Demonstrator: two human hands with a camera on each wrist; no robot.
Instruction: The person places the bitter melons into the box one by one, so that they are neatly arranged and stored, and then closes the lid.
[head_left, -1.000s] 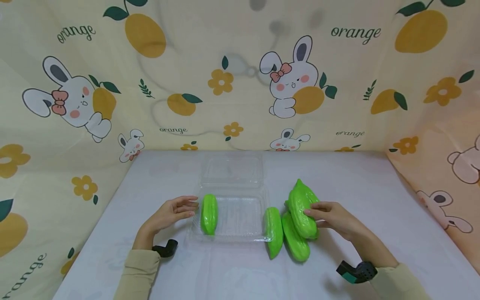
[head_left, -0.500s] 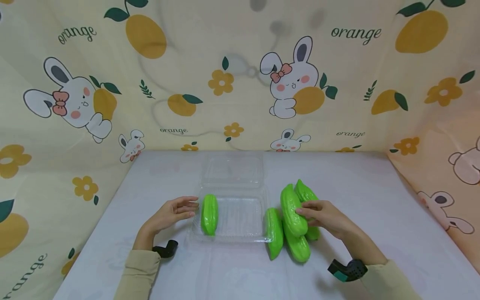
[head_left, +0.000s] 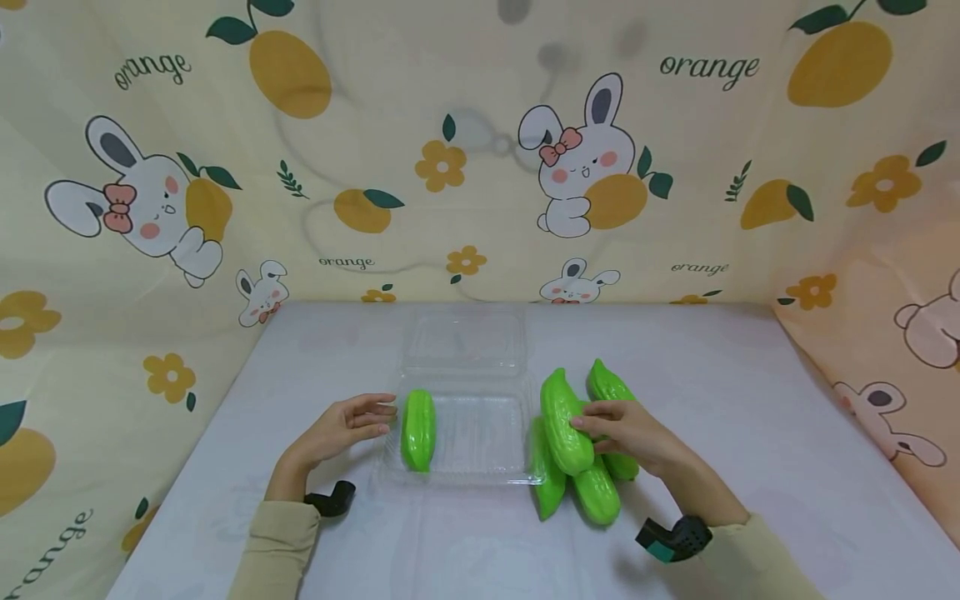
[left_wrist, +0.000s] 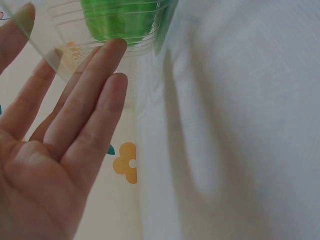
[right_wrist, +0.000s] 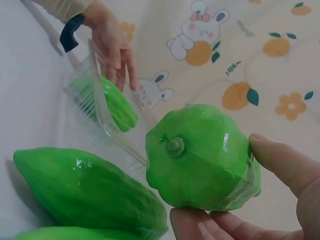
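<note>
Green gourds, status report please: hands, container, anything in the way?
Right hand grips a raised gourd. Left hand flat against clear container, one gourd inside. Container middle unobstructed.

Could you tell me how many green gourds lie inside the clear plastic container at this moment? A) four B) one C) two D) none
B: only one green gourd lies in the clear container, at its left side beside the left hand; the right hand holds another gourd outside it, above those on the table.
</note>
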